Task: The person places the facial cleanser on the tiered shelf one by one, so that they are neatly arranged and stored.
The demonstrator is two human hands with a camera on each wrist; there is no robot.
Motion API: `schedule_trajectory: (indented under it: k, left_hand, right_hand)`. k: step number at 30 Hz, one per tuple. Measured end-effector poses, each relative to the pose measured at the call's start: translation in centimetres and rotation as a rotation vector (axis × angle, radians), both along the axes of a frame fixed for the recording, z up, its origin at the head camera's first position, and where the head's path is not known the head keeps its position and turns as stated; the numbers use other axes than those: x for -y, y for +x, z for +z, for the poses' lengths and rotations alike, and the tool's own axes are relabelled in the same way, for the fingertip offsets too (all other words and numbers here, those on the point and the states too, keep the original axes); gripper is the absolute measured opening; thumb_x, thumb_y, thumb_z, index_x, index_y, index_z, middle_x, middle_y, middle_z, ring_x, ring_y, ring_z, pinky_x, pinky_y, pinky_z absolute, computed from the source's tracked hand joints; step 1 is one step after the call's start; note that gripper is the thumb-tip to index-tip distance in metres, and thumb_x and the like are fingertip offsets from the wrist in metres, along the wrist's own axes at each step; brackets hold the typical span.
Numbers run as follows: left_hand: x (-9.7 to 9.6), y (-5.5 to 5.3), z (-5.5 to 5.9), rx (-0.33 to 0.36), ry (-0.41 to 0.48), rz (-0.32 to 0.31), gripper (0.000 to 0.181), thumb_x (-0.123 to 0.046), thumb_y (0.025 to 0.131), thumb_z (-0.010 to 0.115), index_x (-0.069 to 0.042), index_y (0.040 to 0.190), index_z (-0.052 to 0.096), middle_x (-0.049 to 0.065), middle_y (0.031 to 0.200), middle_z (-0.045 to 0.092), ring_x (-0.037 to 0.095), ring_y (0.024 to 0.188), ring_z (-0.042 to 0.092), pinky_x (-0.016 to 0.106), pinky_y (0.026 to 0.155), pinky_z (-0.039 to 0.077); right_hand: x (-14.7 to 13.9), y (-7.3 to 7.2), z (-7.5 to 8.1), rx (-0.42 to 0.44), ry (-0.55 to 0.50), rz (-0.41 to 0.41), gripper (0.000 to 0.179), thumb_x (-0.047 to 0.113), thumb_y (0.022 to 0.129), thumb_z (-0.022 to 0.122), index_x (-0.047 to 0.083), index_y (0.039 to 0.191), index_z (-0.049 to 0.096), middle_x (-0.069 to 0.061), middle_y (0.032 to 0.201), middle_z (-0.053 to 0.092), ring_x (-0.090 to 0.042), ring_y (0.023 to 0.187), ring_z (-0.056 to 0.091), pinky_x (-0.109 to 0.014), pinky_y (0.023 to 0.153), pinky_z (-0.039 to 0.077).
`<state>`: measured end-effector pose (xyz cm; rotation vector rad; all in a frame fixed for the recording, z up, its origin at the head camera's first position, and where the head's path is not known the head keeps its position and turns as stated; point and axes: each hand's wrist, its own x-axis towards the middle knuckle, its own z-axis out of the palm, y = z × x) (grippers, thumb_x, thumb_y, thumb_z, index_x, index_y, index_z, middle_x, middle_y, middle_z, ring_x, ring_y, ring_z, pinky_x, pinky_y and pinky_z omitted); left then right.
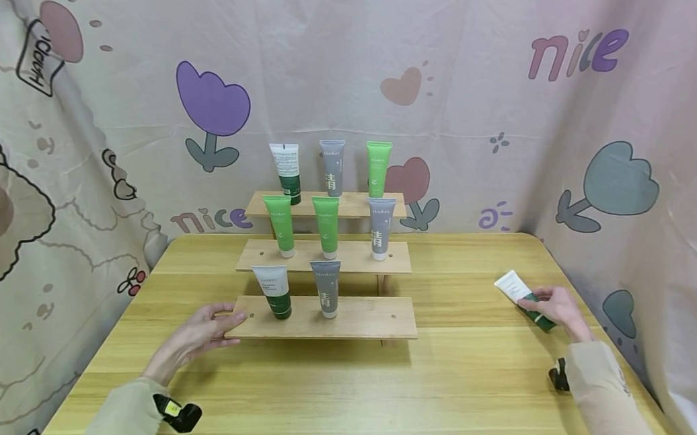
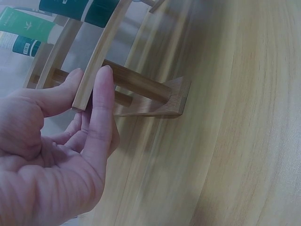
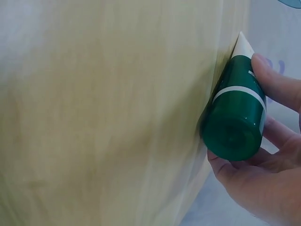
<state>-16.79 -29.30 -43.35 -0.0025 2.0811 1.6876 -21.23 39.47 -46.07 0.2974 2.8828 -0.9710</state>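
Observation:
My left hand [image 1: 194, 337] grips the left end of the lowest board [image 1: 362, 319] of a three-tier wooden stand. Seen from the left wrist, the thumb lies on top of the board [image 2: 96, 70] and the fingers beneath it. At the table's right side, my right hand [image 1: 558, 309] holds a white and dark green squeeze tube [image 1: 513, 285], tilted, its cap toward me. The right wrist view shows the green cap [image 3: 233, 127] between thumb and fingers. On the lowest board stand a white-green tube [image 1: 276, 293] and a grey tube [image 1: 328, 290], both upright.
The middle board [image 1: 352, 263] carries two green tubes [image 1: 280, 225] and a grey one [image 1: 381, 229]. On the top board [image 1: 311, 208] stand a white-green tube [image 1: 287, 171], a grey tube [image 1: 333, 168] and a green tube [image 1: 378, 168]. A printed curtain [image 1: 457, 122] hangs behind the wooden table [image 1: 313, 402].

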Motion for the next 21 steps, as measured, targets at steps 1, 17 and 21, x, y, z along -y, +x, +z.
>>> schedule_trajectory:
  k: [1, 17, 21]
  left_hand:
    - [0.0, 0.0, 0.0, 0.000, 0.001, -0.001, 0.082, -0.025, 0.105, 0.056, 0.020, 0.150, 0.004, 0.039, 0.157, 0.024, 0.018, 0.126, 0.056, 0.030, 0.093, 0.062]
    - [-0.1, -0.1, 0.1, 0.010, 0.025, 0.010, 0.080, -0.022, 0.104, 0.057, 0.019, 0.150, 0.006, 0.038, 0.152, 0.035, 0.006, 0.109, 0.062, 0.030, 0.091, 0.063]
    - [0.0, 0.0, 0.0, 0.011, 0.020, 0.002, 0.081, -0.022, 0.104, 0.056, 0.020, 0.150, 0.003, 0.041, 0.154, 0.028, 0.008, 0.112, 0.060, 0.031, 0.093, 0.062]
  right_hand:
    - [0.0, 0.0, 0.0, -0.001, 0.001, 0.001, 0.066, 0.030, 0.089, 0.074, -0.020, 0.126, 0.054, -0.041, 0.128, 0.057, -0.049, 0.111, 0.058, -0.027, 0.074, 0.048]
    - [1.8, -0.2, 1.2, -0.029, -0.058, -0.006, 0.065, 0.031, 0.096, 0.068, -0.020, 0.132, 0.050, -0.039, 0.130, 0.056, -0.038, 0.106, 0.058, -0.032, 0.081, 0.050]
    - [2.7, -0.3, 1.4, -0.075, -0.089, 0.016, 0.060, 0.026, 0.096, 0.067, -0.019, 0.132, 0.051, -0.037, 0.124, 0.059, -0.020, 0.092, 0.057, -0.018, 0.071, 0.044]
